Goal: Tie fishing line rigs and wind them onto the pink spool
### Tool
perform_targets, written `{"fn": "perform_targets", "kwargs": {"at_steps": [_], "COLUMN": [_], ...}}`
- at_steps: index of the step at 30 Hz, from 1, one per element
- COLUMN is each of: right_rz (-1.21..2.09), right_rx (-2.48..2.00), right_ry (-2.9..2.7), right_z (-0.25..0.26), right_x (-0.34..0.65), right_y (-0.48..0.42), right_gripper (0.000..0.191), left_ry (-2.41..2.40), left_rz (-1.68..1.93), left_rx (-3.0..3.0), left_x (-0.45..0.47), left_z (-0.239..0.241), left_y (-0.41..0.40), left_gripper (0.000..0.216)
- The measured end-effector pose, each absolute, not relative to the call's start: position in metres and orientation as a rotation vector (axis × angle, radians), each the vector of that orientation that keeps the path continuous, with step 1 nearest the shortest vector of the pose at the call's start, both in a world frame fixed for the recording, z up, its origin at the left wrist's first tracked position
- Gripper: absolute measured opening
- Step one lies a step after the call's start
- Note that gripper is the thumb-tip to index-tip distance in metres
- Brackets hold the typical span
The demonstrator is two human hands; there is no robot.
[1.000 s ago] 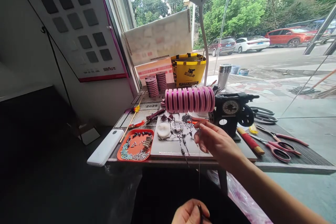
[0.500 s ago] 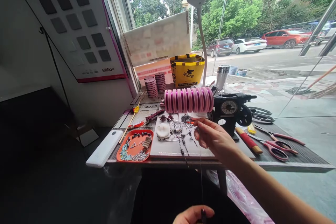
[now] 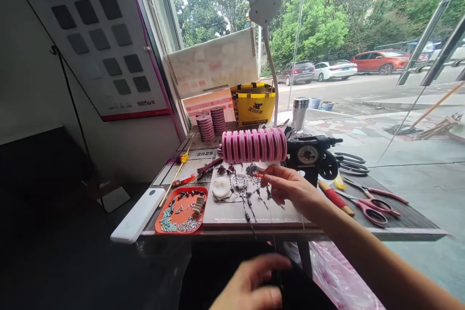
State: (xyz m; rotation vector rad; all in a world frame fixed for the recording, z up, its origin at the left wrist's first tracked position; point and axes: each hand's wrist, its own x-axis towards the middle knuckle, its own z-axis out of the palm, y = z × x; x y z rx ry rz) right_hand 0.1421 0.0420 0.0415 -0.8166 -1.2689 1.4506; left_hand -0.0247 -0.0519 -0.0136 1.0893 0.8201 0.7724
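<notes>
My right hand (image 3: 290, 191) reaches over the grey mat (image 3: 232, 210), just in front of the row of pink line spools (image 3: 254, 145). Its thumb and forefinger are pinched on a thin line that is barely visible. My left hand (image 3: 250, 286) is low at the frame's bottom edge, below the table edge. Its fingers are curled around a small dark piece where the line comes down. A black winding machine (image 3: 308, 155) with a dial stands just right of the spools. Small rigs and beads lie on the mat under my right hand.
An orange tray (image 3: 179, 209) of small parts and a white power bank (image 3: 137, 214) lie at the table's left. Red scissors (image 3: 374, 203) and a red-handled tool (image 3: 336, 198) lie on the right. Behind them are stacked spools (image 3: 206, 127), a yellow bag (image 3: 253, 101), a steel cup (image 3: 300, 112) and a lamp stem (image 3: 271, 68).
My right hand has moved slightly forward and left, toward the spools. My left hand has risen further into view, with its fingers spread wider. The camera has tilted a little.
</notes>
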Motion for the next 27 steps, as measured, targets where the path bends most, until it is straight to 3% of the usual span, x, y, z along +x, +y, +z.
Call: {"fn": "perform_targets", "kwargs": {"at_steps": [8, 17, 27], "right_rz": [1.506, 1.528, 1.711], "right_rx": [-0.774, -0.764, -0.631], "right_ry": [-1.209, -1.221, -1.026], "right_z": [0.039, 0.036, 0.024], "right_x": [0.146, 0.137, 0.133], "right_y": [0.045, 0.033, 0.025], "right_gripper": [0.035, 0.033, 0.036], "left_ry": [0.713, 0.815, 0.777], "left_rz": [1.232, 1.306, 1.051], "left_rx": [0.824, 0.991, 0.678], "left_x": [0.033, 0.023, 0.001], "left_z": [0.038, 0.022, -0.026], "left_y": [0.019, -0.002, -0.059], "left_gripper": [0.036, 0.030, 0.042]}}
